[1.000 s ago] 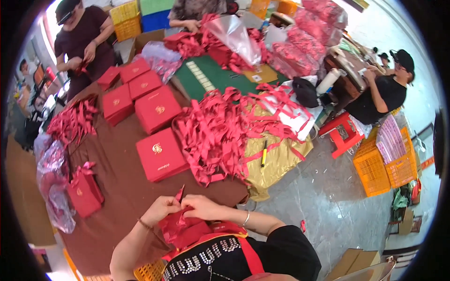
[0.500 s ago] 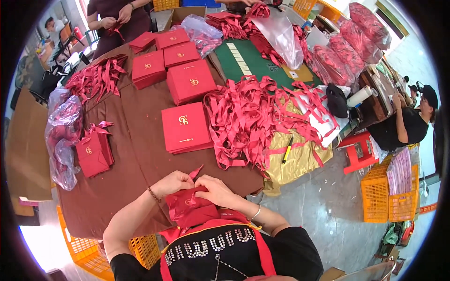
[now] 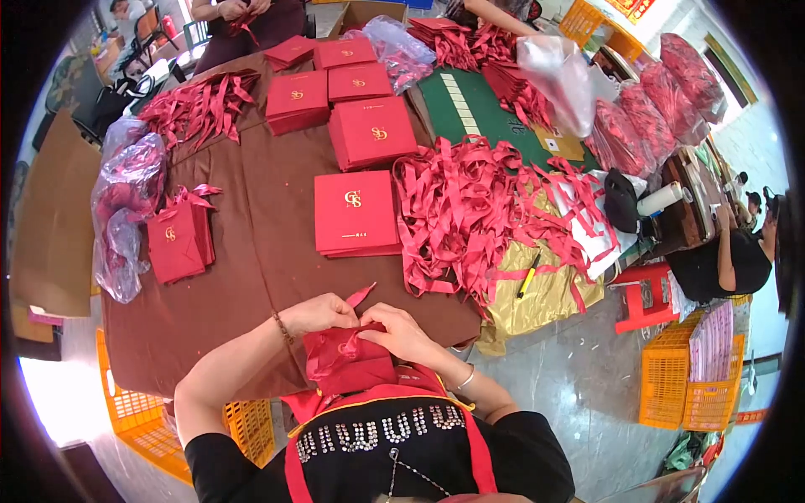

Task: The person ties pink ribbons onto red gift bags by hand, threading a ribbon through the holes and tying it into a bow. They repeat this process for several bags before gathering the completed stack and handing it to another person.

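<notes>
Far left of the fingers: clear plastic bags (image 3: 124,210) holding red material, at the desk (image 3: 251,277) edge. Just right of them, a stack of red paper bags (image 3: 178,241) with ribbon handles.

Left hand (image 3: 319,314): fingers closed, pinching a red ribbon (image 3: 360,297) at the top of a small red bag (image 3: 348,360). The bag sits against the person's chest, at the near desk edge, below both hands.

Right hand (image 3: 402,331): fingers closed on the same ribbon and bag top, touching the left hand.

Beyond the fingers: a flat red box (image 3: 356,214) with gold emblem, more red boxes (image 3: 369,132) farther back.

Right of the fingers: a large heap of loose red ribbons (image 3: 470,214), then a yellow pen (image 3: 527,277) lying on gold cloth (image 3: 545,293).

Far right: a seated person (image 3: 729,256) and orange crates (image 3: 692,381) on the floor.
</notes>
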